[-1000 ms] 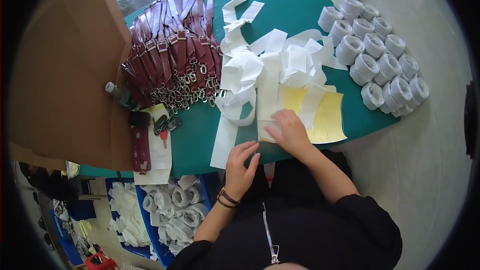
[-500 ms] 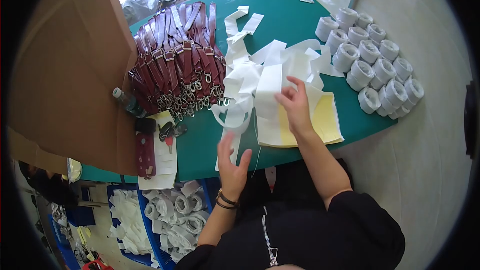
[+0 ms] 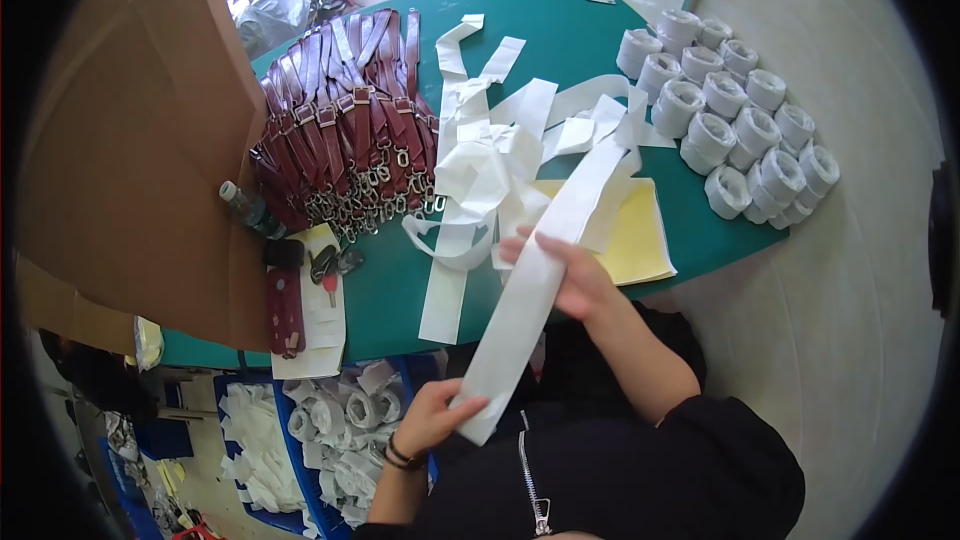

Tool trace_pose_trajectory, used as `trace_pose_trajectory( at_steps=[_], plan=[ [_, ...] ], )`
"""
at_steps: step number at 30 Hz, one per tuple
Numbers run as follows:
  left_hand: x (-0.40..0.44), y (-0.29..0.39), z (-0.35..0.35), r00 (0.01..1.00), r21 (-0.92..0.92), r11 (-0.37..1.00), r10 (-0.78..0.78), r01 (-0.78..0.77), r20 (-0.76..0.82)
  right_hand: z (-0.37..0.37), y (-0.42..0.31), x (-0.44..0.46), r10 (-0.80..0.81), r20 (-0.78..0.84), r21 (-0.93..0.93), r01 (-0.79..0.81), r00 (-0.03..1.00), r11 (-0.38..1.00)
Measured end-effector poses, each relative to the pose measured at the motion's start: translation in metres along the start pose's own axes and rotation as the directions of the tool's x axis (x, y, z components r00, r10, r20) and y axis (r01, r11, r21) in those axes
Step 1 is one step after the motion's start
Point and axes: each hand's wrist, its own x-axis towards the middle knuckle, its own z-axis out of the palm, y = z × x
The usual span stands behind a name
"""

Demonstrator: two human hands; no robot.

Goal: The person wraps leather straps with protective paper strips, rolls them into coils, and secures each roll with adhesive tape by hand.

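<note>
Green tabletop (image 3: 390,290) ahead, white strip (image 3: 524,316) slants lengthwise away rightward, left hand (image 3: 432,416) and right hand (image 3: 582,285) pinching it

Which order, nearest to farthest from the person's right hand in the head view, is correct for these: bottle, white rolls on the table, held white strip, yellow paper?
1. White strip: in the right hand itself.
2. Yellow paper: just to the hand's right.
3. White rolls: farther off, clustered at upper right.
4. Bottle: well across, on the left.
</note>
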Motion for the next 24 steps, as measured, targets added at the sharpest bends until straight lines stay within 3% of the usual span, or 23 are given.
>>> trace_pose_trajectory(
  at_steps=[2,6,8,9,11,12,14,15,16,17,18,19,20,21,22,23,24],
  plan=[
    [-0.025,-0.02,-0.009,0.986,-0.162,0.98,-0.13,0.112,-0.108,-0.007,-0.011,0.021,-0.071,0.012,-0.046,0.072,0.997,0.996],
    [-0.076,-0.043,-0.029,0.972,-0.153,0.972,-0.197,0.177,-0.127,-0.019,-0.045,0.044,-0.141,0.059,0.003,0.141,0.988,0.99],
    [-0.097,-0.064,-0.039,0.941,-0.176,0.93,-0.336,0.323,-0.049,-0.031,-0.071,0.053,-0.182,0.081,0.048,0.178,0.98,0.983],
    [-0.109,-0.076,-0.046,0.941,-0.175,0.931,-0.335,0.322,-0.049,-0.039,-0.087,0.058,-0.191,0.089,0.013,0.191,0.978,0.982],
    [-0.134,-0.106,-0.058,0.86,-0.135,0.849,-0.504,0.511,0.081,-0.04,-0.099,0.06,-0.203,0.089,-0.019,0.205,0.975,0.979],
    [-0.148,-0.127,-0.062,0.858,-0.134,0.848,-0.506,0.513,0.084,-0.033,-0.103,0.055,-0.255,0.052,-0.041,0.257,0.966,0.966],
    [-0.172,-0.169,-0.065,0.715,0.002,0.719,-0.69,0.695,0.115,-0.017,-0.108,0.044,-0.354,-0.017,-0.09,0.351,0.935,0.932],
    [-0.18,-0.184,-0.064,0.71,0.001,0.715,-0.695,0.699,0.117,-0.011,-0.101,0.038,-0.35,-0.023,-0.088,0.347,0.936,0.934],
    [-0.186,-0.196,-0.063,0.65,0.326,0.64,-0.754,0.696,0.092,-0.004,-0.087,0.03,-0.387,-0.007,-0.175,0.38,0.922,0.908],
    [-0.188,-0.208,-0.064,0.6,0.617,0.492,-0.799,0.614,0.04,0.005,-0.07,0.022,-0.425,0.015,-0.26,0.414,0.905,0.872],
    [-0.189,-0.211,-0.066,0.56,0.839,0.283,-0.828,0.465,-0.03,0.014,-0.048,0.011,-0.347,0.042,-0.315,0.342,0.937,0.885],
    [-0.177,-0.169,-0.056,0.672,0.76,0.303,-0.705,0.574,-0.227,0.024,-0.018,-0.002,-0.265,0.062,-0.372,0.269,0.962,0.889],
    [-0.151,-0.119,-0.046,0.72,0.663,0.353,-0.547,0.66,-0.426,0.036,0.016,-0.015,-0.219,0.079,-0.405,0.232,0.973,0.884],
    [-0.131,-0.107,-0.049,0.855,0.538,0.687,-0.256,0.489,-0.45,0.041,0.043,-0.026,-0.149,0.096,-0.45,0.176,0.984,0.875],
    [-0.097,-0.059,-0.039,0.872,0.378,0.9,-0.005,0.218,-0.49,0.039,0.071,-0.033,-0.157,0.2,-0.521,0.241,0.967,0.819],
    [-0.069,-0.029,-0.032,0.845,0.292,0.954,0.215,-0.073,-0.49,0.036,0.089,-0.035,-0.154,0.304,-0.576,0.311,0.94,0.756],
    [-0.044,-0.001,-0.023,0.828,0.202,0.955,0.29,-0.217,-0.481,0.038,0.092,-0.036,-0.149,0.304,-0.575,0.306,0.941,0.759]
  ],
)
